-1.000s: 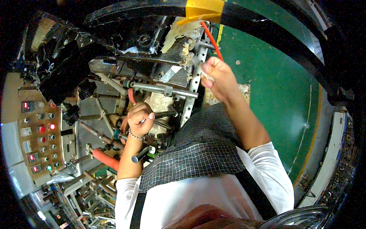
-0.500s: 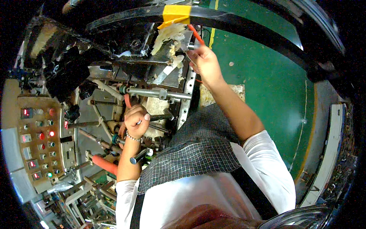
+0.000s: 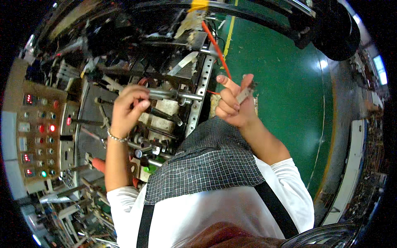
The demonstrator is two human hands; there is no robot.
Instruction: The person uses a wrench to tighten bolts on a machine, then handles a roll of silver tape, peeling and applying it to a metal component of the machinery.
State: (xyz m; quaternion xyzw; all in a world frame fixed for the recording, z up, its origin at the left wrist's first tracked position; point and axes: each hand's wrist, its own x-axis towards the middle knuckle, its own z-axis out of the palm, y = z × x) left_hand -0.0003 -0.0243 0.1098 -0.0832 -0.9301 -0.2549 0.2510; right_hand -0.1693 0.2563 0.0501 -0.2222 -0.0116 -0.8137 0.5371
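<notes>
My left hand [image 3: 130, 107], with a beaded bracelet at the wrist, is closed over the left end of a steel rod [image 3: 165, 94] on the machine. A bit of red shows between its fingers, but what they hold is hidden. To the right, over the green floor, my right hand [image 3: 235, 103] is raised with fingers curled around a small flat grey metal piece [image 3: 244, 96]. Its index finger and thumb stick out. Just beyond that hand runs an orange-red hose [image 3: 216, 49]. Tattered yellowish material [image 3: 190, 25] hangs by the machine's far edge.
A control panel [image 3: 40, 132] with lit buttons and red displays stands at the left. A perforated metal rail [image 3: 201, 82] edges the machine. Black curved parts [image 3: 264, 25] arch across the far side. Green floor [image 3: 285, 111] spreads to the right.
My right hand has drawn back toward me from the machine's far edge and now shows the flat metal piece. My left hand has moved left and away from me, onto the rod's end. The view has shifted.
</notes>
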